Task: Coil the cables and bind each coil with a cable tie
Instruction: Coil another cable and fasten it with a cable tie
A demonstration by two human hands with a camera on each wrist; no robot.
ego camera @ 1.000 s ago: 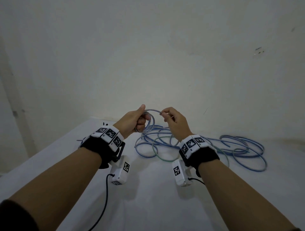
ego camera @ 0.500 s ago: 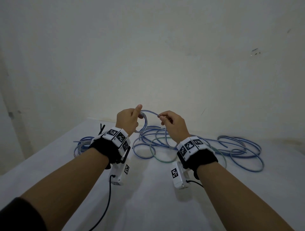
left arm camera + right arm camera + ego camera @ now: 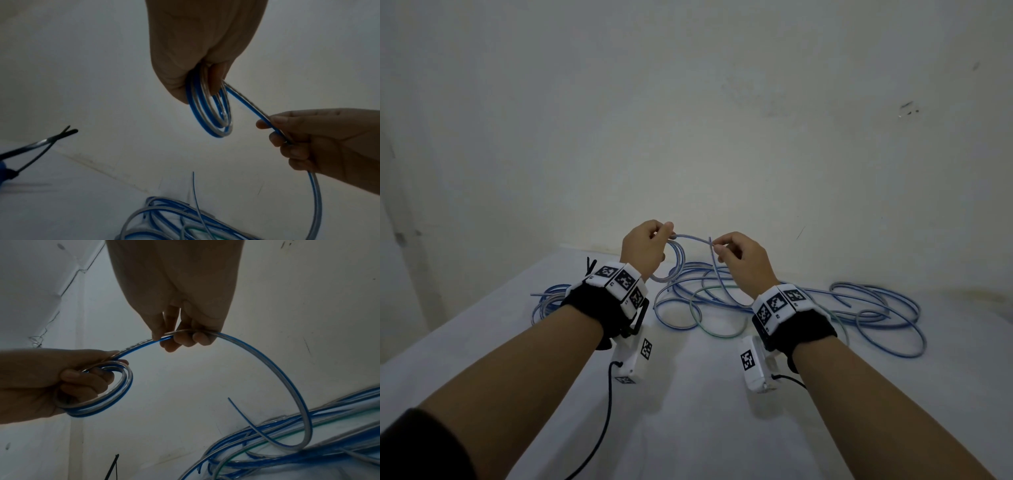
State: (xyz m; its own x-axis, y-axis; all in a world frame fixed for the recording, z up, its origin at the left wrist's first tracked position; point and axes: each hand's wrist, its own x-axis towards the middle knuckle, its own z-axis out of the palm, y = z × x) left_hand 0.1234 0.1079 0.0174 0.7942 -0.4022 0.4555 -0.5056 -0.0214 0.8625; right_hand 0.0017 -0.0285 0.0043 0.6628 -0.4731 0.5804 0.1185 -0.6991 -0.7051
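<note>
White table bearing loose blue cables

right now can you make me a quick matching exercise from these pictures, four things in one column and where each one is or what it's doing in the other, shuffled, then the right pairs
Things
1. left hand
2. right hand
3. loose cables
4. black cable ties

Places or states
A. lying in a tangle on the white table
B. pinching the free run of the blue and clear cable
C. lying off to the left, not in either hand
D. gripping the small coil of a few loops

Pairs: 1-D, 2-B, 3-A, 4-C
</note>
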